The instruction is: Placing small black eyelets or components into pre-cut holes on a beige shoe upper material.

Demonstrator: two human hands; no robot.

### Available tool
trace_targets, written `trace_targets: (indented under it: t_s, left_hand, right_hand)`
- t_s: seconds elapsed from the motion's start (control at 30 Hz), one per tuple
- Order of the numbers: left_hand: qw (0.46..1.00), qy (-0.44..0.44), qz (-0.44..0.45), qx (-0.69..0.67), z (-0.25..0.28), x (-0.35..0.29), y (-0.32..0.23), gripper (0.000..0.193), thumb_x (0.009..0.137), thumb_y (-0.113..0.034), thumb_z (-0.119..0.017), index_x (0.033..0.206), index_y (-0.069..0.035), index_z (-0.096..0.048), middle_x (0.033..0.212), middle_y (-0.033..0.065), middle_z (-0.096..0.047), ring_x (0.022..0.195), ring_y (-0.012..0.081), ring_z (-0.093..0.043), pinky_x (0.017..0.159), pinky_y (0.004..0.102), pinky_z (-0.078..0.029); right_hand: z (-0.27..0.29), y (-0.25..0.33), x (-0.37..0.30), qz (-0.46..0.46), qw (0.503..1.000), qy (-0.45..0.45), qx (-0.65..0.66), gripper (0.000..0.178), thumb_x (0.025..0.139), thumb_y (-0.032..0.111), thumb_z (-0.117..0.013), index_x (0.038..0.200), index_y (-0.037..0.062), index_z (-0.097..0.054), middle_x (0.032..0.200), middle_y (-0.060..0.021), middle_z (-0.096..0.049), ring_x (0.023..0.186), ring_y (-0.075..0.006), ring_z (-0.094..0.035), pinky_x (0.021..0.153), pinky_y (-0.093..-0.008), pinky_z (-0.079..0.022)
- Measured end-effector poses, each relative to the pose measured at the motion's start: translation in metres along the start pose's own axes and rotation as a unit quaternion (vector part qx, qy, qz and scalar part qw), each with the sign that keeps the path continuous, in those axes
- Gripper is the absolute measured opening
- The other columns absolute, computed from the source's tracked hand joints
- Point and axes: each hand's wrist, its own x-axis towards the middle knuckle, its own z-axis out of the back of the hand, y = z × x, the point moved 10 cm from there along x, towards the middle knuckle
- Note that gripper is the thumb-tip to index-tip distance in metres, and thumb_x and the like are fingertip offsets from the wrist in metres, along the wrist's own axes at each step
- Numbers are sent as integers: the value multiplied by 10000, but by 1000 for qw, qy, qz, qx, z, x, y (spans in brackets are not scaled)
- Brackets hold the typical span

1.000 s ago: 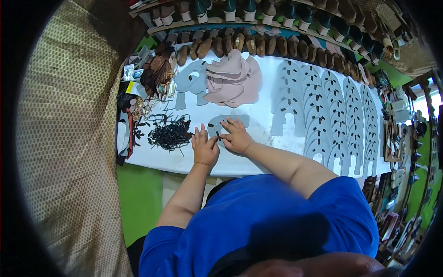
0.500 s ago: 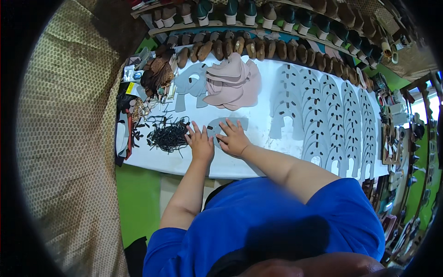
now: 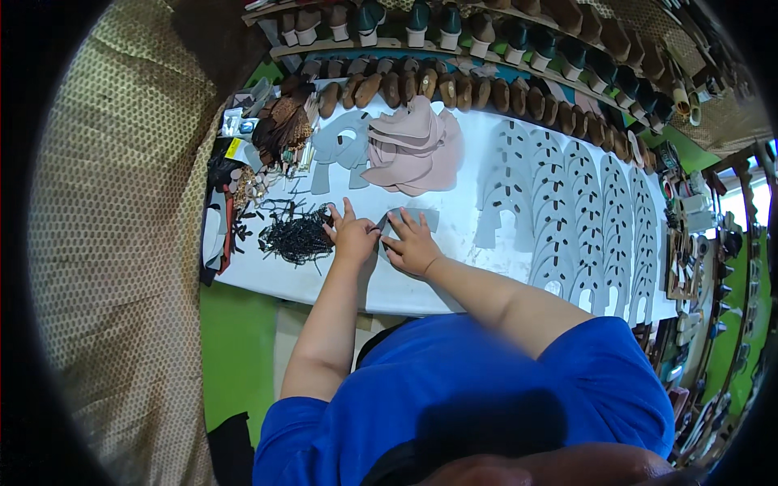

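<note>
A white box [image 3: 230, 121] at upper left—contents indistinct. The right hand [image 3: 415, 245] lies spread on a partly hidden grey piece [image 3: 432, 219]; whether the left hand [image 3: 354, 238] pinches anything—cannot tell.

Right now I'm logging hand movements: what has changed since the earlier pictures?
The left hand no longer lies spread: its thumb and index finger come together at the left side of the grey piece, perhaps pinching it, and that end no longer shows flat. The right hand still rests on the piece; the black strips, pink stack and rows of grey pieces look unchanged.
</note>
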Motion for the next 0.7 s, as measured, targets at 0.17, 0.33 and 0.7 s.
trace_targets:
  t_s: [0.17, 0.33, 0.7]
  left_hand:
    - [994, 21, -63, -89, -2, -10, -21, 92, 793, -227, -779, 875, -185, -784, 1604, 106, -352, 1528, 406, -105, 1121, 739, -45]
    - [991, 22, -60, -119, -8, -21, -11, 86, 795, -207, -775, 877, -181, -781, 1587, 67, -391, 1533, 372, -124, 1121, 739, -52]
    - [991, 59, -116, 14, -10, -6, 3, 240, 699, -204, -738, 931, -163, -784, 1668, 173, -130, 1515, 494, 24, 1135, 719, -41]
  right_hand:
    - [-1, -2, 1, -12, 1000, 5, -22, 340, 874, 326, -582, 1144, 207, -753, 1594, -136, -326, 1486, -408, -233, 1118, -727, -179]
    - [0, 1, 0, -4, 1000, 7, -21, 338, 874, 323, -579, 1128, 193, -759, 1607, -127, -303, 1497, -404, -205, 1120, -730, -167]
    - [-2, -1, -3, 0, 1000, -11, 1, 347, 884, 322, -579, 1156, 190, -749, 1602, -128, -307, 1503, -391, -195, 1148, -687, -174]
